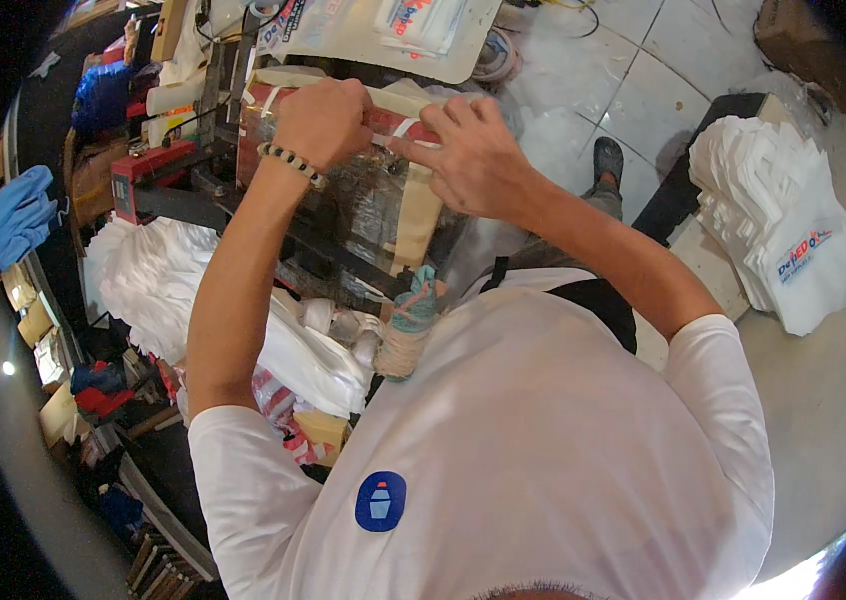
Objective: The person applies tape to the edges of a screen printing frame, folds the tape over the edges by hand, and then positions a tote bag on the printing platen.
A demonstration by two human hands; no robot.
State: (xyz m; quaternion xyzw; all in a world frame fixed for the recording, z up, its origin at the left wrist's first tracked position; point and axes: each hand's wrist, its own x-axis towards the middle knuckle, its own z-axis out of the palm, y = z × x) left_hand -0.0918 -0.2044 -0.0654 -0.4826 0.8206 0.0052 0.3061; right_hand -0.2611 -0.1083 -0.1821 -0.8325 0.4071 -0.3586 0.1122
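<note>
My left hand (323, 125) is closed in a fist over the far edge of a boxy frame with a red top edge (393, 125). Whatever its fingers grip is hidden beneath the knuckles. To its right, my right hand (478, 150) rests at the same edge, fingers bent and apart, with the thumb pointing left. A narrow white strip (404, 127) crosses the red edge between the hands. Clear film (358, 205) covers the frame's near side, and a tan strip (418, 215) runs down its right part. A beaded bracelet (290, 163) circles my left wrist.
White printed bags lie on a pale board (443, 65) beyond the frame. More white bags (778, 225) are stacked at right, and a white pile (158, 285) lies at left. A cloth-wrapped post (408, 330) stands near my body. Blue cloth (23, 215) hangs far left.
</note>
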